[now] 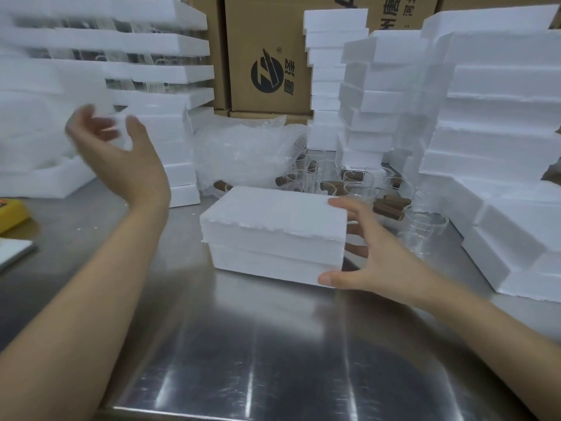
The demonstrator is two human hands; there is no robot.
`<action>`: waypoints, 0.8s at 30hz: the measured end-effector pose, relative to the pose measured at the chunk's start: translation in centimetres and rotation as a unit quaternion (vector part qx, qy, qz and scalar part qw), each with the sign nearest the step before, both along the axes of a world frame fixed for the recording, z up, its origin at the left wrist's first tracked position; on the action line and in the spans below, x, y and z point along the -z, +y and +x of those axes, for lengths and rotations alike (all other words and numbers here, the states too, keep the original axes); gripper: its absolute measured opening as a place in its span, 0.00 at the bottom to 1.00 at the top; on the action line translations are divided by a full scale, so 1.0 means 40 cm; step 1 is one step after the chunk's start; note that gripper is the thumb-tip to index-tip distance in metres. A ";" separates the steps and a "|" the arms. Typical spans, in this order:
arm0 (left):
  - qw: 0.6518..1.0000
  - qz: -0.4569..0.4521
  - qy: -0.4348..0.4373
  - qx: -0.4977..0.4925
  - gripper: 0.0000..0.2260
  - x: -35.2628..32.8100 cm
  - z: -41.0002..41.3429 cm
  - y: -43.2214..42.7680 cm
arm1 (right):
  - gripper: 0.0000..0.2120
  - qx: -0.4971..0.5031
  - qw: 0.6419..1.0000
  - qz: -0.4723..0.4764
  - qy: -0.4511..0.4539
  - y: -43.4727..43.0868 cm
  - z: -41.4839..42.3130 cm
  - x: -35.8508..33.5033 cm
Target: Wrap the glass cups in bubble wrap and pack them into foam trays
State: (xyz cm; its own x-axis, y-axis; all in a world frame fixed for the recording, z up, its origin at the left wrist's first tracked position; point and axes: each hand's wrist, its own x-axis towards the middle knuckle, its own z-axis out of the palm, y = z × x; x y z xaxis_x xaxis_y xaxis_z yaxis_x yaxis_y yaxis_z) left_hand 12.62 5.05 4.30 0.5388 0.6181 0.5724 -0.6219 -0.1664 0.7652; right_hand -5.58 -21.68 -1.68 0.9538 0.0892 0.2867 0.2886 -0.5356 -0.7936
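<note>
**Head view: a closed foam tray pair under the right hand, loose glass cups waiting behind**

The steel worktop (273, 344) fills the near half of the scene, bare and reflective. Tall stacks of white foam trays (491, 117) stand along its right side, and more stacks, some with glassware between the layers, rise at far left (158, 71). Brown cardboard cartons (267, 56) form the far wall.

At centre lies a closed foam tray pair (273, 235), one half seated on the other with a ragged seam between. Behind it sits a heap of bubble wrap (243, 150), soft and crumpled. To the right of that, between the heap and the right-hand stacks, stand the bare glass cups (425, 226), clear, with dark brown handles (390, 206).

The right hand (373, 253) is spread wide against the right end of the tray pair, thumb near the lower front corner and fingers (346, 203) reaching the top far edge; it touches the foam, but does not clearly grip it. The left hand (121, 153) is raised at left, blurred, fingers loosely open and holding nothing that can be made out.

The foam looks light and stiff but crumbly at the edges, so the pair is best taken by both ends with flat palms. The cups are likely slippery and fragile; taking one round the body seems safer than by the handle.
</note>
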 end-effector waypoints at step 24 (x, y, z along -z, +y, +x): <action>0.918 0.230 0.318 0.054 0.65 0.209 0.258 -0.035 | 0.41 0.016 0.998 -0.035 0.041 0.012 -0.011 -0.007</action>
